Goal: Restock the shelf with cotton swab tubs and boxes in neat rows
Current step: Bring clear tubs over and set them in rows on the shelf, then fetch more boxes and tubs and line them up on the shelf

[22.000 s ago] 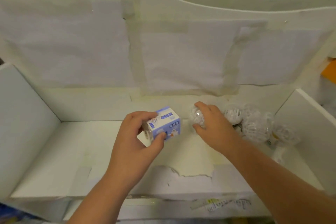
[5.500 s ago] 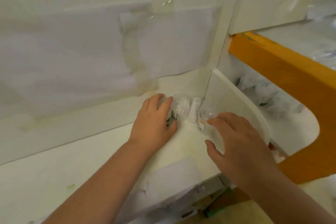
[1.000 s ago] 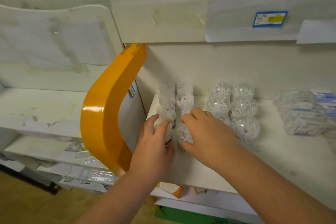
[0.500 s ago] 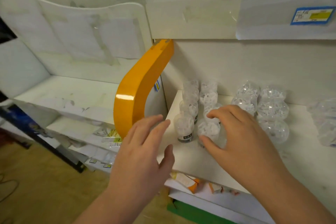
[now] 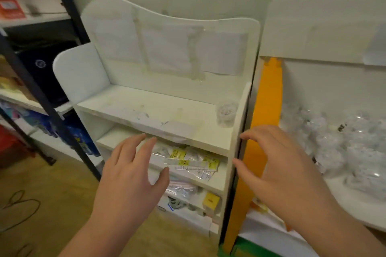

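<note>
White shelf unit (image 5: 146,108): its top shelf carries a single clear tub of cotton swabs (image 5: 226,113), standing at the far right end, right beside the side panel.
Lower shelves: flat clear packets with yellow labels (image 5: 191,159) lie on the second shelf; below them, more clear packets and a small yellow box (image 5: 211,201).
Right-hand shelf (image 5: 353,200): beyond the orange side panel (image 5: 264,123), a cluster of clear swab tubs (image 5: 338,146), too blurred for me to count or see rows.
My left hand (image 5: 129,181): fingers spread and nearly straight, holding nothing, in the air in front of the white unit's lower shelves.
My right hand (image 5: 279,171): fingers loosely bent and apart, holding nothing, in front of the orange panel, touching no tub.
</note>
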The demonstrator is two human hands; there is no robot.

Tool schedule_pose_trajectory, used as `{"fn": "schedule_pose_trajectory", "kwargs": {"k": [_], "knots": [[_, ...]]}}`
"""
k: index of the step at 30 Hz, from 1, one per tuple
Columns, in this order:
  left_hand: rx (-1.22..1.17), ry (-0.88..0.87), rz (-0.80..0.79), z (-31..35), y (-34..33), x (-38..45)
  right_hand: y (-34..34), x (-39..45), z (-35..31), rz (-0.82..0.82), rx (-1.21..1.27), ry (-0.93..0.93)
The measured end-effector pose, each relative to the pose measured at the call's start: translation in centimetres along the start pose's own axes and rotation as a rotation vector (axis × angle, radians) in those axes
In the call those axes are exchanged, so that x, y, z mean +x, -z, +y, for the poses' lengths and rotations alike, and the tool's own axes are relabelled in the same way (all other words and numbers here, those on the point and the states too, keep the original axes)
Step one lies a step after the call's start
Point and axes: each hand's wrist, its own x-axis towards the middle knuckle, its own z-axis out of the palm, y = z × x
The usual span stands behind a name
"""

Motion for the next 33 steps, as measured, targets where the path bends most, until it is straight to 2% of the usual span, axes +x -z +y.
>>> {"fn": "schedule_pose_trajectory", "kwargs": {"k": [6, 13, 26, 33], "knots": [[-0.014, -0.034, -0.025, -8.7, 1.5, 0.0, -5.5, 1.2, -6.4, -0.001, -0.070, -0.054], [-0.095, -0.079, -0.041, -12.7, 0.4, 2.7, -9.2, 3.6, -9.4, -0.031, -0.103, -0.089], [-0.145, -0.203, -0.092, -13.3, -6.4, 16.0, -15.3, 16.6, -4.6, 0.062, -0.106, -0.244], [-0.219, -0.325, -0.149, -10.6, -10.7, 22.8, -15.9, 18.8, -1.1, 0.106, -0.144, -0.382]]}}
